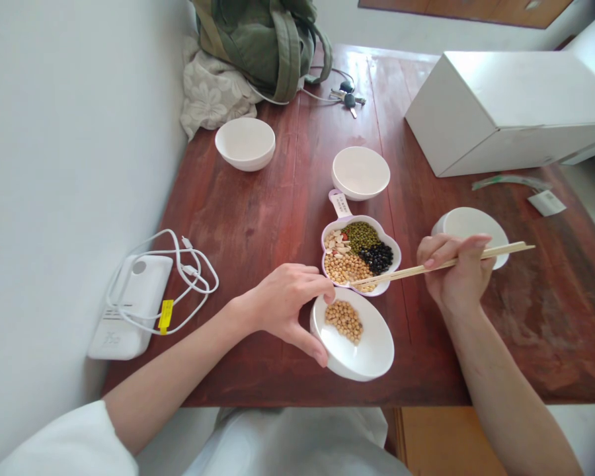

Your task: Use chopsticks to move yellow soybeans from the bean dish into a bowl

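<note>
My left hand (297, 304) grips the left rim of a white bowl (374, 354), thumb outside and fingers at the top edge. Inside that bowl lies a small heap of soybeans (344, 320). Pinched in my right hand (459, 271) is a pair of wooden chopsticks (406, 271), their tips at the lower edge of a flower-shaped dish (396, 244) with a short handle. Four kinds show in the dish, several groups side by side: green mung beans (361, 236), black beans (377, 258), soybeans and pale peanut pieces (336, 242).
White bowls stand at the far left (245, 142), behind the dish (361, 173) and behind my right hand (476, 221). A white box (506, 112) sits at right, a green bag (262, 46) and keys (348, 99) at the back. A power bank (133, 304) with cable lies left.
</note>
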`<state>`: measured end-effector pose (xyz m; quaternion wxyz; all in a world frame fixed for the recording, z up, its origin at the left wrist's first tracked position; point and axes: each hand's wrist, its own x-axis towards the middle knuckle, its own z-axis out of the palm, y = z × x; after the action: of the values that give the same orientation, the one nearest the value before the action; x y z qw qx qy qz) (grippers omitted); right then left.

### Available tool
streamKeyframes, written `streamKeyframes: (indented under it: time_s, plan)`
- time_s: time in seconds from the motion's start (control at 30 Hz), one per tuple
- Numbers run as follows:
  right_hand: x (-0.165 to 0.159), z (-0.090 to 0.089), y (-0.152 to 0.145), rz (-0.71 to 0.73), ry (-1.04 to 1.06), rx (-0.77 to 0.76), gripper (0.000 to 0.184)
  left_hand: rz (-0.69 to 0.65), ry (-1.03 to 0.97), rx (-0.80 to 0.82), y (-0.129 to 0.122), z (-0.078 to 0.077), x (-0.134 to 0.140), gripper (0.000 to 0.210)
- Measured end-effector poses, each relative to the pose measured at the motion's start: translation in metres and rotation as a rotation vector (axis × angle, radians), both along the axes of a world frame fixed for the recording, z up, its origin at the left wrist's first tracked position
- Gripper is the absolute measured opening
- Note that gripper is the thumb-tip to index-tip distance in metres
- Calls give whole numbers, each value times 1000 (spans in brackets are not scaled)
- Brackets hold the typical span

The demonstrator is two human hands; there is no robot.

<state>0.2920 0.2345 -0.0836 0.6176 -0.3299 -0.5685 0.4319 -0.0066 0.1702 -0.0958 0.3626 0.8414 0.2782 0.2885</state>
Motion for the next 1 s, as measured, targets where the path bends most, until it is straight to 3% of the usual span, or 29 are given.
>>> streamKeyframes:
  time_s: [0.13,0.33,0.7,1.0]
  plan:
    - [2,3,5,-37,64,-6,74,-1,9,6,0,0,0,84]
    - [0,2,2,-121,-8,72,69,-8,35,-12,0,1,-1,85]
    - [5,-4,-4,-21,-229,89,63,-1,7,-21,0,2,0,84]
    - [0,-1,-1,39,-56,32,69,-2,-12,-15,1,1,0,83]
